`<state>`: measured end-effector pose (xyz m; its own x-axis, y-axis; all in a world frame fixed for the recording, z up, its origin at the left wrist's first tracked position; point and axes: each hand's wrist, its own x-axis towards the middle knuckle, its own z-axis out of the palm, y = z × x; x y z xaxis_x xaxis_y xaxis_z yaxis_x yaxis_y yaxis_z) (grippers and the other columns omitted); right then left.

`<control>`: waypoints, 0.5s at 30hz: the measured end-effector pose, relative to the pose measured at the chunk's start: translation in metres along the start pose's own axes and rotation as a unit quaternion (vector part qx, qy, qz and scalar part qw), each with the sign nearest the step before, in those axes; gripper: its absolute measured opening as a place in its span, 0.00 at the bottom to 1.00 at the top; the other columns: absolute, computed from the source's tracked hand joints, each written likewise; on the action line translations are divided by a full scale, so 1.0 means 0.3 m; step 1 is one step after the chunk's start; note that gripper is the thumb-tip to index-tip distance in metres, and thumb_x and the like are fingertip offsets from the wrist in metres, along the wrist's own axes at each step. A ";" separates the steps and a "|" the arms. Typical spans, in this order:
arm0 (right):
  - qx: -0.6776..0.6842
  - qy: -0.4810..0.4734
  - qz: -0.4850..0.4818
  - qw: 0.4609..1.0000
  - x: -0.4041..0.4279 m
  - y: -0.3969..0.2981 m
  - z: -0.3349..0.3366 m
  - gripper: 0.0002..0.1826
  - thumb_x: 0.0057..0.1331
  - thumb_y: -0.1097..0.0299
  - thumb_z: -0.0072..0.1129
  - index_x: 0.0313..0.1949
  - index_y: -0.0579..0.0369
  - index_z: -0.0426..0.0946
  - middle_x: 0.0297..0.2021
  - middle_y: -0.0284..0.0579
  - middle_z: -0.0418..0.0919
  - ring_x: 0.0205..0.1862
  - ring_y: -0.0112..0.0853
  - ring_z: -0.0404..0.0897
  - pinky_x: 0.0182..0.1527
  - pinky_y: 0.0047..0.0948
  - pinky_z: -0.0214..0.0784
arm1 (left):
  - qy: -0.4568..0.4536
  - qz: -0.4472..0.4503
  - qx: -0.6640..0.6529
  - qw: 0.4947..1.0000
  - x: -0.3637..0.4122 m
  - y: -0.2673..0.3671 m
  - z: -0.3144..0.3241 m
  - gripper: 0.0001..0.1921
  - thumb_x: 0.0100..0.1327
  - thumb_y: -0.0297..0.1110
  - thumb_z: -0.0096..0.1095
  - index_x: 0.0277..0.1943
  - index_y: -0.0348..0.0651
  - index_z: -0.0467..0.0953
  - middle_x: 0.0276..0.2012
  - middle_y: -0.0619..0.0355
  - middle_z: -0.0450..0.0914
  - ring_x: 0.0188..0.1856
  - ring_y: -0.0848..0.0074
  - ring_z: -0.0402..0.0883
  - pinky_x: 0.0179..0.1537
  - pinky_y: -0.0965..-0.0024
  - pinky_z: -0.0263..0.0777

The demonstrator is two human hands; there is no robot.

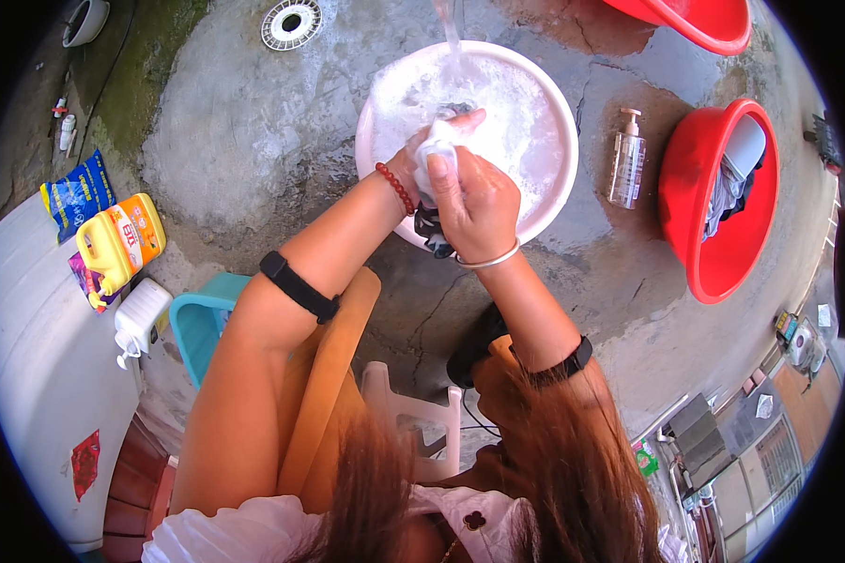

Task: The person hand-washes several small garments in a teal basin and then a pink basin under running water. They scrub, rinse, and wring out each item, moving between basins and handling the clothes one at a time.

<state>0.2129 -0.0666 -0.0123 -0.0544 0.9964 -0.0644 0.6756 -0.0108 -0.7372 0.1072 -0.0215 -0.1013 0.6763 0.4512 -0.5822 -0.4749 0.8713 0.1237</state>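
A wet cloth covered in white foam (433, 151) is squeezed between both of my hands above a pale plastic basin (569, 134). My left hand (410, 176), with a red bead bracelet at its wrist, holds the cloth from the far side. Thumb on top, my right hand (484, 200) grips it from the near side. A dark, light-patterned part of the cloth (428, 226) hangs below my hands at the basin's near rim. Suds (528, 127) cover much of the water, and a stream of water (451, 32) pours in from above.
To the right stand a clear pump bottle (627, 169) and a red basin (683, 186) holding clothes. Another red basin (729, 32) is beyond. At left are a yellow jug (105, 246), a white bottle (144, 310) and a teal tub (190, 331). A plastic stool (422, 408) is below me.
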 end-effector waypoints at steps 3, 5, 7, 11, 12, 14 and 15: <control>-0.029 0.042 0.044 0.998 0.045 0.025 0.026 0.19 0.69 0.55 0.48 0.28 0.54 0.79 0.19 0.53 0.76 0.23 0.49 0.76 0.24 0.40 0.67 | 0.117 0.064 0.121 0.984 0.006 -0.032 0.007 0.11 0.63 0.39 0.63 0.42 0.41 0.76 0.34 0.59 0.80 0.33 0.78 0.80 0.34 0.71 0.75; -0.058 0.027 0.161 0.985 0.082 0.090 0.043 0.23 0.71 0.53 0.44 0.26 0.53 0.80 0.18 0.54 0.76 0.24 0.51 0.77 0.27 0.44 0.68 | 0.211 0.082 0.013 0.974 -0.002 -0.064 0.023 0.14 0.60 0.35 0.63 0.44 0.35 0.75 0.36 0.57 0.80 0.35 0.74 0.81 0.34 0.69 0.75; -0.044 -0.024 0.287 0.957 0.109 0.177 0.039 0.22 0.69 0.54 0.48 0.25 0.57 0.79 0.25 0.54 0.80 0.31 0.49 0.80 0.35 0.44 0.71 | 0.262 0.084 0.080 0.958 -0.010 -0.078 0.043 0.16 0.63 0.39 0.59 0.46 0.35 0.75 0.37 0.56 0.81 0.36 0.74 0.82 0.37 0.70 0.77; -0.056 0.086 0.070 0.992 0.051 0.329 0.018 0.20 0.64 0.55 0.56 0.41 0.62 0.76 0.50 0.64 0.74 0.54 0.54 0.72 0.58 0.44 0.62 | 0.311 0.122 0.074 0.940 -0.069 -0.038 0.047 0.15 0.63 0.35 0.56 0.48 0.33 0.76 0.38 0.53 0.82 0.36 0.71 0.83 0.37 0.67 0.77; -0.111 0.119 0.080 0.983 0.030 0.379 -0.016 0.22 0.64 0.55 0.57 0.45 0.63 0.74 0.51 0.66 0.72 0.55 0.55 0.71 0.59 0.46 0.60 | 0.284 0.126 0.045 0.949 -0.093 -0.009 0.036 0.17 0.64 0.38 0.53 0.49 0.33 0.76 0.40 0.52 0.82 0.38 0.69 0.83 0.38 0.66 0.77; -0.179 0.177 0.132 0.959 -0.012 0.482 -0.097 0.24 0.63 0.55 0.59 0.48 0.65 0.71 0.50 0.67 0.72 0.56 0.55 0.70 0.61 0.48 0.58 | 0.258 0.137 0.007 0.956 -0.146 0.058 0.002 0.19 0.65 0.42 0.49 0.50 0.35 0.76 0.42 0.51 0.83 0.40 0.66 0.84 0.39 0.64 0.79; -0.186 0.204 0.181 0.944 -0.040 0.528 -0.128 0.24 0.62 0.57 0.59 0.48 0.67 0.70 0.50 0.66 0.72 0.56 0.54 0.70 0.61 0.48 0.58 | 0.239 0.150 -0.012 0.959 -0.177 0.092 -0.018 0.20 0.66 0.43 0.48 0.51 0.35 0.75 0.43 0.51 0.83 0.41 0.65 0.84 0.40 0.63 0.79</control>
<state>0.3489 -0.0771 -0.1025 0.4651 0.8836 0.0535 0.8118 -0.4016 -0.4239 0.0552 -0.0224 -0.0714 0.1741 0.5358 -0.8262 -0.6239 0.7091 0.3284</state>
